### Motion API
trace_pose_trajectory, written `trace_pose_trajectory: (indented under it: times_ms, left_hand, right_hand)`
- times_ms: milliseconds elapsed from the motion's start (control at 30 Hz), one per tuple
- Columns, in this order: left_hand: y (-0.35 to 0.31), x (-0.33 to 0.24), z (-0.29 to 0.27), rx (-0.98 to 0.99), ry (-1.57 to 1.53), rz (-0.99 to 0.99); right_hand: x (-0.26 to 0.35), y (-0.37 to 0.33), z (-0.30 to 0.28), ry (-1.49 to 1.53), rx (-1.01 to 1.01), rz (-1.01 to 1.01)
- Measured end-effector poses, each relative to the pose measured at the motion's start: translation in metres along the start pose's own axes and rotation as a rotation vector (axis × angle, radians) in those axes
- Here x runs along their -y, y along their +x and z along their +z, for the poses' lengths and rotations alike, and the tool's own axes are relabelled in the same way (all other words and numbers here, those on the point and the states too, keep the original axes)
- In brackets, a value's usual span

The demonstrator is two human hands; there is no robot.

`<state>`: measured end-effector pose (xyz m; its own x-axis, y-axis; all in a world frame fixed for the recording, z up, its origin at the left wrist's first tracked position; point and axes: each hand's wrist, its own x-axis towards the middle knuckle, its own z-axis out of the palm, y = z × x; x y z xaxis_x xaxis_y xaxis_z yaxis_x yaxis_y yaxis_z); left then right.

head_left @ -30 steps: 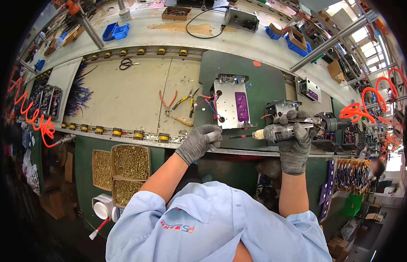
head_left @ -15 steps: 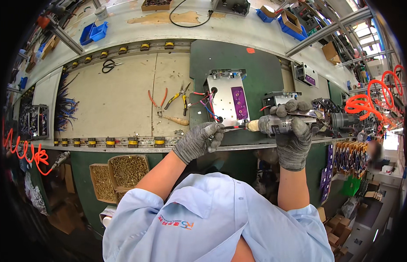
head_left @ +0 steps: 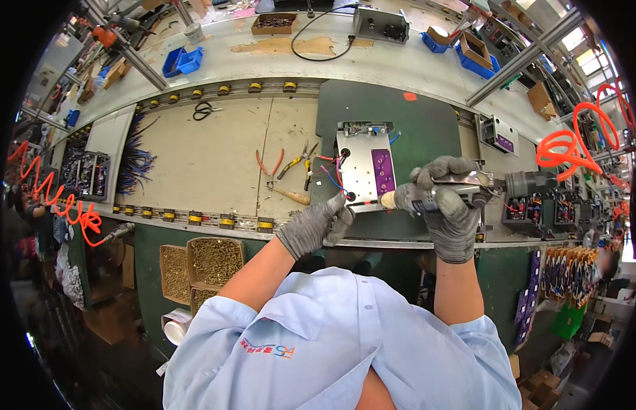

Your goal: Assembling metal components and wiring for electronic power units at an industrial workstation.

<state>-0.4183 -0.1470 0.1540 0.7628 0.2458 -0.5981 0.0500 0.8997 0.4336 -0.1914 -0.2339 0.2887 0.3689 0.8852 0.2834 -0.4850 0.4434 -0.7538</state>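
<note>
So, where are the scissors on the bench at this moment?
In the head view, the scissors lie on the far left part of the beige bench top, beside the yellow rollers, below the blue bins.

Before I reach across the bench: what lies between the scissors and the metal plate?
In the head view, pliers and cutters lie on the beige mat between the scissors and the metal plate.

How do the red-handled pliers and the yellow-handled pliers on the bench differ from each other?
The red-handled pliers have their handles spread wide apart, while the yellow-handled pliers look closer together and slimmer. The red-handled pliers lie to the left, farther from the metal plate; the yellow-handled pliers lie nearer it. Both rest flat on the beige bench top, untouched by either hand.
</note>
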Motion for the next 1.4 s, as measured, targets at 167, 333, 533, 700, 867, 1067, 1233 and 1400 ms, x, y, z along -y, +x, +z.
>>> trace_pose_trajectory:
  times_ms: [167, 333, 533, 700, 867, 1067, 1233, 1400]
  left_hand:
    - [0.018, 0.001, 0.001, -0.426, 0.998, 0.359]
    - [0.036, 0.006, 0.008, -0.472, 1.385, 0.275]
    - [0.037, -0.004, 0.011, -0.493, 1.402, 0.258]
    - [0.039, -0.002, 0.008, -0.471, 1.378, 0.262]
    - [0.040, 0.000, 0.004, -0.462, 1.323, 0.285]
    - [0.041, -0.002, 0.000, -0.438, 1.268, 0.244]
    - [0.046, -0.002, -0.009, -0.425, 1.193, 0.154]
    - [0.033, -0.001, -0.035, -0.110, 0.086, 0.053]
  right_hand:
    - [-0.027, 0.024, -0.021, -0.332, -0.105, 0.095]
    - [-0.068, 0.036, -0.041, -0.417, -0.067, 0.199]
    - [-0.067, 0.039, -0.045, -0.566, 0.073, 0.316]
    - [-0.078, 0.050, -0.036, -0.620, 0.105, 0.263]
    - [-0.094, 0.060, -0.028, -0.621, 0.099, 0.203]
    - [-0.108, 0.058, -0.024, -0.644, 0.104, 0.202]
    - [-0.120, 0.056, -0.024, -0.693, 0.142, 0.174]
    - [-0.126, 0.061, -0.027, -0.714, 0.097, 0.188]
